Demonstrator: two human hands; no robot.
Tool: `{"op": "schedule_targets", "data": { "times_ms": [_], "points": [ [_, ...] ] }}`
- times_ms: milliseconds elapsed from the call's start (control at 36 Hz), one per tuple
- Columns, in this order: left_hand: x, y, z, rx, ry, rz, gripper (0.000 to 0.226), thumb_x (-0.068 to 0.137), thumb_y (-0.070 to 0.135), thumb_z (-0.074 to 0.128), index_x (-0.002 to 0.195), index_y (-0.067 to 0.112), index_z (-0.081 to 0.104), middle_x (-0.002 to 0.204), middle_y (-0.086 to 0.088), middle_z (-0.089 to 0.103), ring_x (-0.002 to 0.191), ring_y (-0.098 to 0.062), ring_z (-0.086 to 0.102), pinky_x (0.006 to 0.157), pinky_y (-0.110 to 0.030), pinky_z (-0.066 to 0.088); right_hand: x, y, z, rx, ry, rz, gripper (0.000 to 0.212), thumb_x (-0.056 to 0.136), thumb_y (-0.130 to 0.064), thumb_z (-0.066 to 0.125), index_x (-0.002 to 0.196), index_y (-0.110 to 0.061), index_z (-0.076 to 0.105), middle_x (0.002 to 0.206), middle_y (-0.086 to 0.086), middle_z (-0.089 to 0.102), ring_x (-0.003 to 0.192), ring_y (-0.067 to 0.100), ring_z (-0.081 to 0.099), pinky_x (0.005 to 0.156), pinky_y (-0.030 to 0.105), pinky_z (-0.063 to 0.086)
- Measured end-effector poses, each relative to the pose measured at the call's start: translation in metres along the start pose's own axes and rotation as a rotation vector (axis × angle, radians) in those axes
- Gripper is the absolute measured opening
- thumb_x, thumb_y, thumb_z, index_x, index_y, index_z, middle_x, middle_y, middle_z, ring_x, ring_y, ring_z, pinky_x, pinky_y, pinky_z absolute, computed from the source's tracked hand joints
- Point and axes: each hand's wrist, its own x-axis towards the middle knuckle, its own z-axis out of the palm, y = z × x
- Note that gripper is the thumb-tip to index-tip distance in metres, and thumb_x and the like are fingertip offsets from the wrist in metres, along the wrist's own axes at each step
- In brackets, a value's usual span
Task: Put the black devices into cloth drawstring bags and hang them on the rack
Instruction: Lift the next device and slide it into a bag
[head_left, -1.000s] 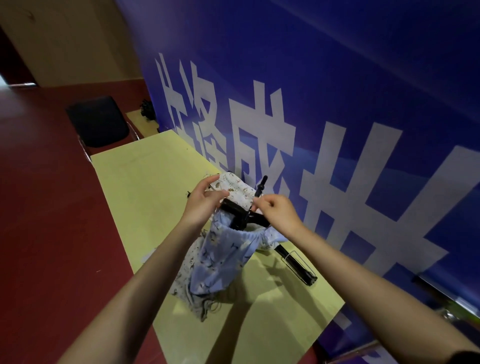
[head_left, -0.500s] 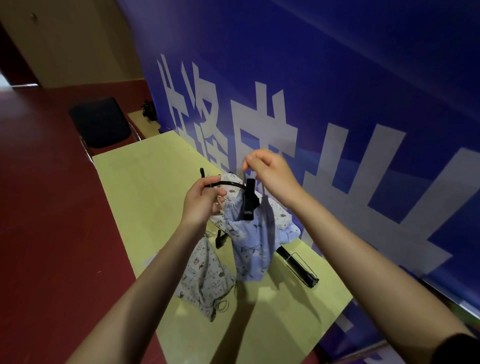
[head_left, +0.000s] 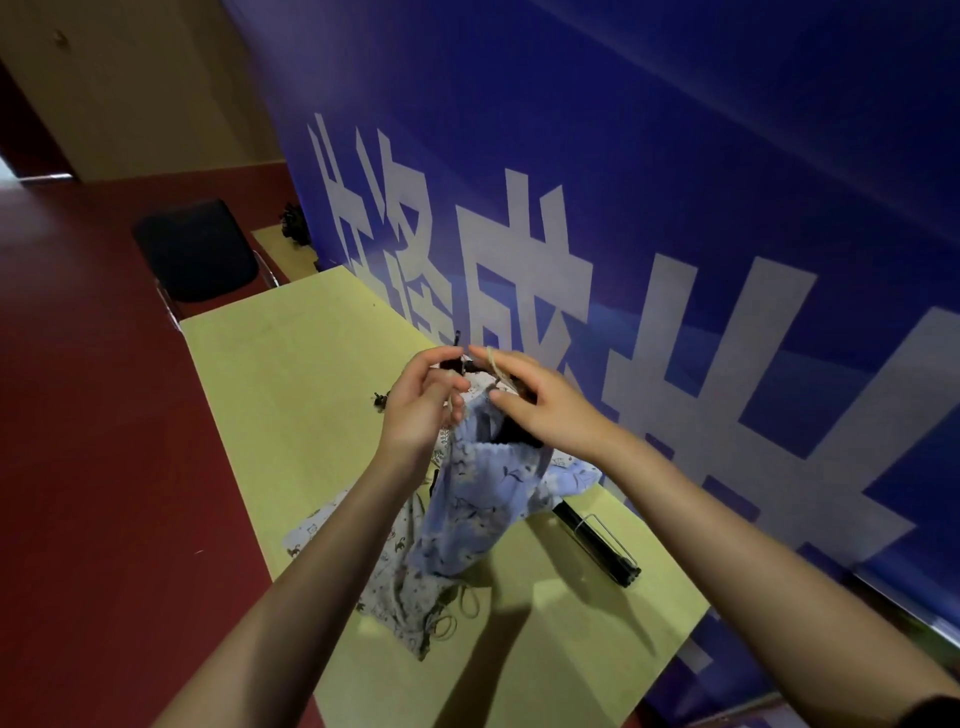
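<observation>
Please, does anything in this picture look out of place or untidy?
Only slightly. A white patterned bag lies crumpled on the yellow table, its drawstring loops loose. A black tube lies alone near the banner. Nothing looks spilled or damaged.

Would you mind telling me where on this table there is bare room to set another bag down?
The far end of the yellow table, between the black chair and both hands, is bare. The near right corner, beyond the black tube, is also bare. It is crowded mid-table: the blue bag and patterned bag.
</observation>
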Motion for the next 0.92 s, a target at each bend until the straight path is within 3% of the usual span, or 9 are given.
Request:
{"op": "schedule_targets", "data": {
  "times_ms": [111,250,306,361,444,556,722,806,917],
  "points": [
    [0.005,-0.001,0.000,0.034,-0.035,0.039,0.046,0.098,-0.005,0.036,0.117,0.031,0.059,0.079,-0.002,0.062,0.058,-0.009,0.047,0.054,-0.020,0.041,-0.004,0.024,0.007,-0.127,0.047,0.026,0.056,0.093,-0.029,0.057,0.144,-0.042,0.036,0.140,-0.008,0.049,0.132,0.009,0.038,0.109,0.038,0.035],
    [0.007,-0.013,-0.005,0.050,-0.082,0.057,0.054,0.098,-0.005,0.042,0.137,0.032,0.043,0.085,-0.001,0.064,0.061,-0.007,0.051,0.058,-0.020,0.045,-0.010,0.040,0.016,-0.270,0.038,0.023,0.064,0.087,-0.044,0.066,0.144,-0.040,0.036,0.147,-0.012,0.043,0.143,0.011,0.022,0.113,0.036,0.018],
    [0.007,-0.016,-0.009,0.030,-0.098,0.044,0.052,0.098,-0.003,0.046,0.138,0.030,0.043,0.084,0.000,0.067,0.064,-0.009,0.054,0.059,-0.022,0.048,-0.009,0.045,0.020,-0.333,0.007,0.014,0.068,0.083,-0.053,0.066,0.143,-0.036,0.040,0.145,-0.010,0.044,0.142,0.014,0.024,0.113,0.037,0.017],
    [0.006,-0.017,-0.012,0.009,-0.103,-0.002,0.045,0.099,0.003,0.047,0.134,0.031,0.048,0.082,0.002,0.068,0.064,-0.011,0.057,0.060,-0.024,0.049,-0.005,0.050,0.025,-0.376,-0.025,0.011,0.072,0.079,-0.063,0.063,0.140,-0.030,0.047,0.137,-0.006,0.050,0.135,0.017,0.031,0.111,0.037,0.022],
    [0.007,-0.018,-0.014,-0.010,-0.074,-0.093,0.039,0.098,0.001,0.042,0.125,0.025,0.057,0.073,0.002,0.066,0.061,-0.013,0.054,0.064,-0.030,0.045,0.006,0.055,0.035,-0.431,-0.052,0.005,0.080,0.072,-0.079,0.043,0.134,-0.030,0.054,0.115,-0.004,0.053,0.117,0.019,0.038,0.101,0.033,0.026],
    [0.007,-0.019,-0.024,-0.041,-0.030,-0.158,0.040,0.091,-0.006,0.041,0.119,0.013,0.061,0.068,-0.004,0.060,0.054,-0.016,0.048,0.055,-0.028,0.040,0.019,0.058,0.050,-0.517,-0.070,-0.079,0.073,0.071,-0.078,0.038,0.119,-0.031,0.065,0.097,-0.007,0.045,0.105,0.021,0.039,0.105,0.042,0.026],
    [0.010,-0.017,-0.050,-0.076,0.034,-0.155,0.037,0.092,-0.007,0.038,0.113,0.011,0.062,0.064,-0.003,0.056,0.050,-0.014,0.047,0.049,-0.024,0.039,0.035,0.050,0.069,-0.546,-0.120,-0.157,0.074,0.073,-0.080,0.038,0.119,-0.027,0.063,0.107,-0.005,0.046,0.118,0.018,0.036,0.117,0.051,0.010],
    [0.010,-0.016,-0.062,-0.067,0.059,-0.151,0.035,0.093,-0.005,0.039,0.117,0.010,0.060,0.067,-0.003,0.056,0.051,-0.013,0.047,0.051,-0.022,0.039,0.044,0.047,0.079,-0.545,-0.098,-0.232,0.054,0.080,-0.069,0.051,0.105,-0.023,0.067,0.114,-0.002,0.053,0.131,0.019,0.035,0.116,0.055,0.007],
    [0.010,-0.015,-0.074,-0.068,0.104,-0.146,0.034,0.093,-0.004,0.041,0.117,0.011,0.060,0.068,-0.004,0.054,0.051,-0.013,0.044,0.050,-0.022,0.037,0.057,0.040,0.091,-0.578,-0.121,-0.268,0.030,0.087,-0.047,0.061,0.097,-0.020,0.070,0.107,-0.005,0.061,0.135,0.017,0.036,0.117,0.052,0.000]
  ]
}}
